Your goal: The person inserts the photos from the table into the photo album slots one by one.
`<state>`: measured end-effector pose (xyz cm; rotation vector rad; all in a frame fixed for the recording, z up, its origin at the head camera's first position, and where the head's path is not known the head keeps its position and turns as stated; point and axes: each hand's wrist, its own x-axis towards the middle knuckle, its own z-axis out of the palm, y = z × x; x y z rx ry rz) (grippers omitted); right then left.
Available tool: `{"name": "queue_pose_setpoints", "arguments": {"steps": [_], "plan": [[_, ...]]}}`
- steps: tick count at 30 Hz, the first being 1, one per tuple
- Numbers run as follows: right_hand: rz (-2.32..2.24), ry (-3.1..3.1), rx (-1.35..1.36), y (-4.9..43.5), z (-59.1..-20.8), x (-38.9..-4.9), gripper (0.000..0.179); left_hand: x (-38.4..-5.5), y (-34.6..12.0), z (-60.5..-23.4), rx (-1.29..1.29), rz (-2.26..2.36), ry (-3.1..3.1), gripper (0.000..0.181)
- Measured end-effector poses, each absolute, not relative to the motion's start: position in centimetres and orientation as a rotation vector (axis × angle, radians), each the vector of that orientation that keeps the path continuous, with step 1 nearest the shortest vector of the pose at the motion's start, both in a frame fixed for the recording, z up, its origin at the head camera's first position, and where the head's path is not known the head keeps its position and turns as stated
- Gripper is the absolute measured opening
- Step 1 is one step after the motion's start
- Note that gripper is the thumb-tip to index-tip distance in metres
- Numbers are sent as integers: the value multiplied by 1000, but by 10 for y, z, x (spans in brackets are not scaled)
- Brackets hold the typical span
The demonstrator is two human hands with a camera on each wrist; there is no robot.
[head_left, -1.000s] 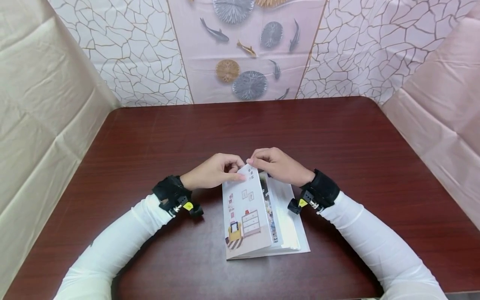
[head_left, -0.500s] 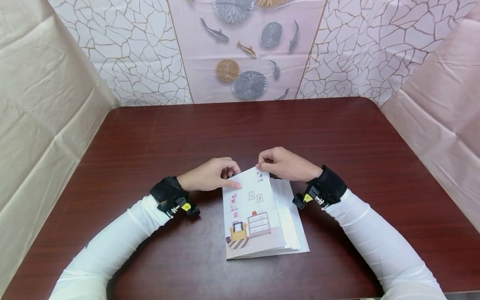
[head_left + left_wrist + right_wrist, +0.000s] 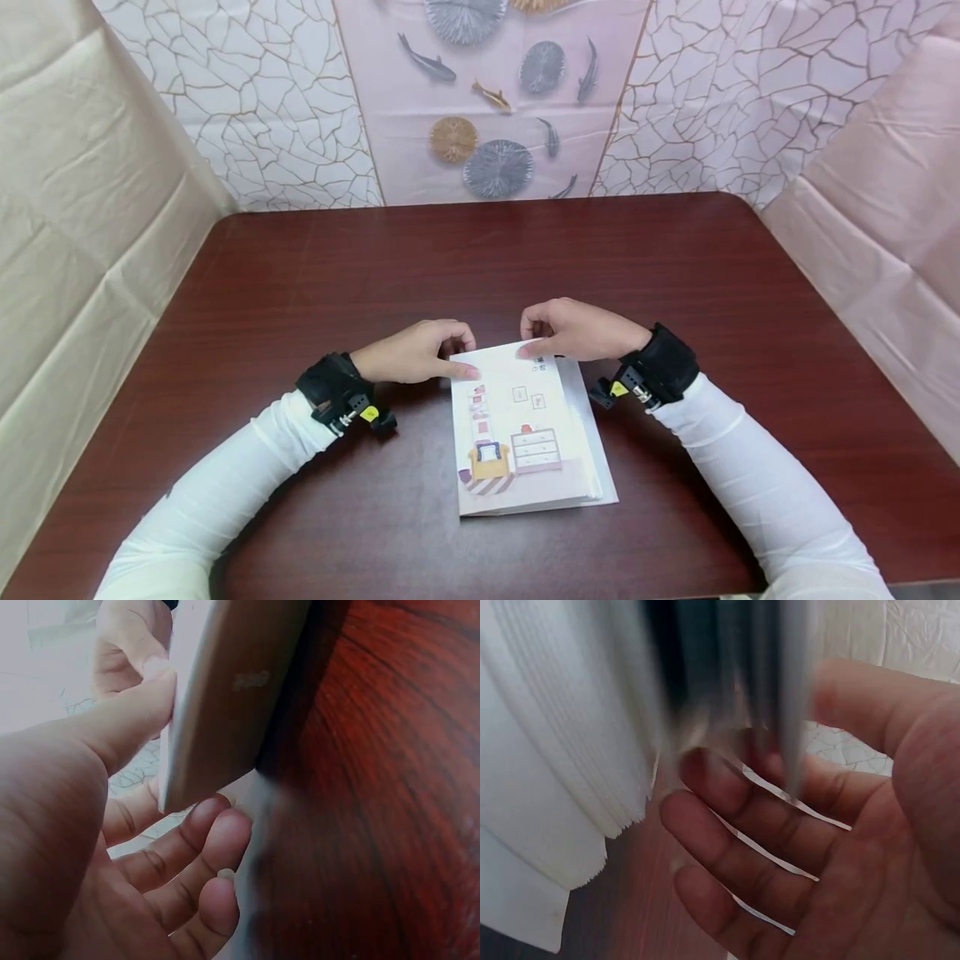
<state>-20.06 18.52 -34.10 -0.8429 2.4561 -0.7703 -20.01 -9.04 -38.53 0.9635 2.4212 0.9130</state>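
A white photo album (image 3: pixel 510 442) with a drawn armchair and dresser on its cover lies on the table, its cover slightly raised over the pages. At the top left corner my left hand (image 3: pixel 416 352) grips it, thumb on the cover and fingers beyond the edge. My right hand (image 3: pixel 577 329) pinches the cover's top edge, thumb in front, fingers behind. In the left wrist view, the left thumb (image 3: pixel 139 712) presses one face of the album's spine (image 3: pixel 225 697). In the right wrist view, page edges (image 3: pixel 555 712) fan apart left of the raised cover, which is blurred.
The dark red-brown wooden table (image 3: pixel 300 283) spreads around the album. Patterned cloth (image 3: pixel 495 100) hangs along its back edge, and pale cloth drapes (image 3: pixel 90 183) flank both sides. A black wrist camera strap (image 3: pixel 335 387) sits on each forearm.
The raised cover has come down rightward over the pages, hiding the photo page that showed before. My right hand has moved right with it; my left hand has shifted slightly left and down.
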Motion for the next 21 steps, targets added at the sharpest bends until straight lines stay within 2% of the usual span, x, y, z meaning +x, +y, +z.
{"name": "queue_pose_setpoints", "arguments": {"steps": [15, 21], "plan": [[-696, 2408, -876, 181, -343, -201, 15, -197, -98, -388, 960, 1053, 2272, 36], [-511, 2537, -749, 183, -341, -203, 26, -197, -98, -391, 887, 1189, 2161, 42]]}}
